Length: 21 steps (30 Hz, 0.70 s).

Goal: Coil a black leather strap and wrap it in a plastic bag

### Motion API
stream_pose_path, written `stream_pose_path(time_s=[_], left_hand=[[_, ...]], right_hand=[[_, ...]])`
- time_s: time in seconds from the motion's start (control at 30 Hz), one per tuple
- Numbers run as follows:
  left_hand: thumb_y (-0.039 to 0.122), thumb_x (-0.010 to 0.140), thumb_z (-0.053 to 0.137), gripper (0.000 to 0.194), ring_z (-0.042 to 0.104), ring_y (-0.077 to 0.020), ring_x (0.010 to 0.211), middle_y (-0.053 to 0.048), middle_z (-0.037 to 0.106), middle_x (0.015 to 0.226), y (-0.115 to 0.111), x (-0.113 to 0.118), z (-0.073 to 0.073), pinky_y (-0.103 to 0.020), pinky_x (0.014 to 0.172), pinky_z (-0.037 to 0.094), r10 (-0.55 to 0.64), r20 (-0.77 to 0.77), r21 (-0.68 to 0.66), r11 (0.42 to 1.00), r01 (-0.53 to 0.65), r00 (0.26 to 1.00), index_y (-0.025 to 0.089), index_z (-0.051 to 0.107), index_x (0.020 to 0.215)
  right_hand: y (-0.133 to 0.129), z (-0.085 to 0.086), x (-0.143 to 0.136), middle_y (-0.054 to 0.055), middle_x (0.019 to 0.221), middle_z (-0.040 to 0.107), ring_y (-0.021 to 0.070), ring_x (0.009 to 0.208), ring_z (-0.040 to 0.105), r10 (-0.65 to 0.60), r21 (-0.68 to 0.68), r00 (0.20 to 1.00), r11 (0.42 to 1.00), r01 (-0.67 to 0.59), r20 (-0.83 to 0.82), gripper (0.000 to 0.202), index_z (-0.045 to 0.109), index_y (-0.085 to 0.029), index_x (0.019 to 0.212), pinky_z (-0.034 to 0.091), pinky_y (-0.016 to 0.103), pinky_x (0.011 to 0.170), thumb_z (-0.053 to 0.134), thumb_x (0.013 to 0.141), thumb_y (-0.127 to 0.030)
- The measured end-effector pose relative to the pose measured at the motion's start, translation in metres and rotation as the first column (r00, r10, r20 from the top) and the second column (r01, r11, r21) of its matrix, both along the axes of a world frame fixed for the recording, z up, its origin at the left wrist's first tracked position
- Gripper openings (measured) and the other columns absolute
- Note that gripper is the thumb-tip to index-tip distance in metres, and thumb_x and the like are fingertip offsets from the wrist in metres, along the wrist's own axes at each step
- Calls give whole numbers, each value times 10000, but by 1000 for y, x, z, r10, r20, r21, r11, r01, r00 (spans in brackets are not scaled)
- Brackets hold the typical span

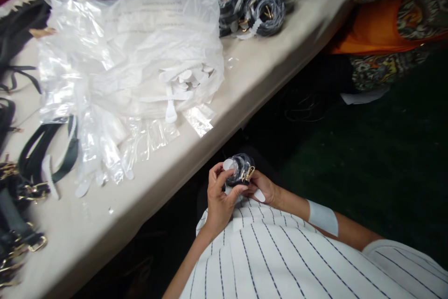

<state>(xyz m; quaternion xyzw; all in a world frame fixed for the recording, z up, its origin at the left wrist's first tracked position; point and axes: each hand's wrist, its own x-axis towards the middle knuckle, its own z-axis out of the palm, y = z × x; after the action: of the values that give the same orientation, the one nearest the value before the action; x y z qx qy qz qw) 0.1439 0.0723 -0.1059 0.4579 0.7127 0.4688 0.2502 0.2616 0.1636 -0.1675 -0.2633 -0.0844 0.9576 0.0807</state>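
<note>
Close to my striped shirt, both hands hold a coiled black strap [241, 164] in clear wrapping, with gold clasps on its right side. My left hand [221, 196] grips the coil from the left and below, thumb and fingers curled against it. On the right, my right hand [264, 187] has its fingers closed at the coil's lower right edge, partly hidden behind it. A white tag end [259, 195] sticks out beneath the right fingers, and a round white tab [228, 164] shows at the coil's upper left.
On the cream-covered table [241, 79] lie clear plastic bags [133, 47], white tie tags [171, 108], wrapped strap coils [266, 13] and loose dark straps [33, 154]. A person in patterned and orange clothing [371, 28] is at the upper right.
</note>
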Motion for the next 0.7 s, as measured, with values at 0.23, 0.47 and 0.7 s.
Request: stream_pose_path(time_s=[0.23, 0.47, 0.7], left_hand=[[372, 778, 766, 303, 597, -211, 1065, -53, 612, 1144, 1, -4, 2, -345, 948, 487, 23, 75, -44, 999, -19, 997, 238, 679, 1036], [385, 797, 740, 274, 647, -184, 898, -46, 665, 1002, -3, -4, -14, -299, 819, 526, 48, 134, -135, 990, -29, 990, 190, 694, 985], [332, 816, 737, 280, 649, -228, 1030, -101, 682, 1097, 2, -4, -27, -374, 921, 533, -218, -70, -7, 976, 218, 973, 177, 689, 1044]], right_hand=[[1, 11, 0, -43, 473, 414, 33, 384, 258, -56, -1, 998, 998, 56, -8, 244, 509, -143, 601, 201, 173, 393, 660, 699, -308], [-1, 24, 29, 29, 765, 588, 31, 452, 346, -32, 219, 999, 975, 41, -44, 253, 638, -115, 919, 171, 198, 421, 624, 711, -258], [-1, 27, 40, -44, 571, 494, -10, 386, 202, -41, 347, 963, 936, -56, 265, 615, 589, -107, 781, 74, 207, 378, 800, 584, -651]])
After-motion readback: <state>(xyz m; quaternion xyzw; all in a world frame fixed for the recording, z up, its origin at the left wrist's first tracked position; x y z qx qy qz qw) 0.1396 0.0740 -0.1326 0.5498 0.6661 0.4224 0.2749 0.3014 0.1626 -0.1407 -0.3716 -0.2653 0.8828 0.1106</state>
